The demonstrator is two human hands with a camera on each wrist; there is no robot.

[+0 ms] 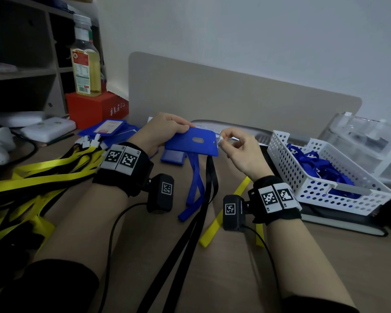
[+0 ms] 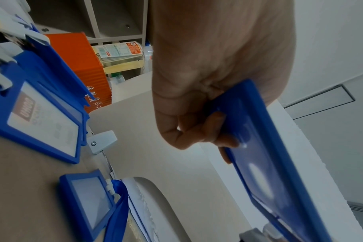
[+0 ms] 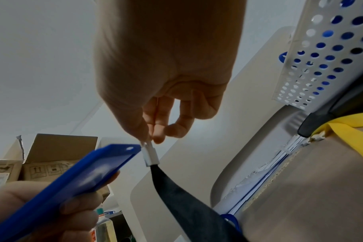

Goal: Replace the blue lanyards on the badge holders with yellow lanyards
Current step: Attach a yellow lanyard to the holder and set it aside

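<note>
Blue badge holder [image 1: 191, 142] gripped by the left hand [image 1: 165, 129] above the tabletop [image 1: 167, 256]; white clip [image 3: 150, 153] of a dark-backed lanyard [image 1: 190, 233] pinched in the right hand [image 1: 242, 152], at the holder's slotted corner; loose yellow lanyards [image 1: 38, 172] heaped at left.

Black wristbands [image 1: 122, 170] bear checkered markers, cabled cameras [image 1: 160, 193], dark sleeves.

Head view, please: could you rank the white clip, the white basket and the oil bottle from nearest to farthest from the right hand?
1. White clip: pinched in the right hand's fingertips, beside the badge holder.
2. White basket: on the desk, just right of that hand.
3. Oil bottle: far left, on the red box.
</note>
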